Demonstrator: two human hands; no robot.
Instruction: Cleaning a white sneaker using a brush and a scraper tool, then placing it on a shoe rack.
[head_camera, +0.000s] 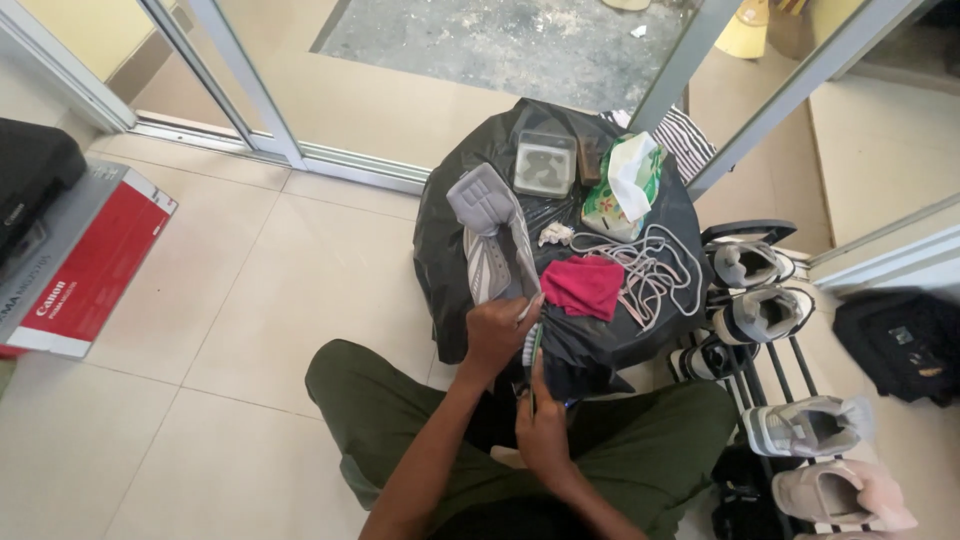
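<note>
My left hand (497, 333) grips the heel end of a grey and white sneaker (492, 232), held with its toe pointing away over a black plastic sheet (445, 250). My right hand (543, 425) is closed on a brush with a green handle (535, 345), its white bristles touching the near end of the shoe. A red cloth (583, 284) lies just right of the shoe. White laces (650, 268) sprawl beside the cloth. I sit on the tiled floor in green trousers.
A clear plastic tub (545, 163) and a green tissue pack (625, 187) rest at the far side of the sheet. A shoe rack (775, 370) with several sneakers stands at the right. A red and grey box (85, 262) lies left. Sliding glass doors (400, 90) lie ahead.
</note>
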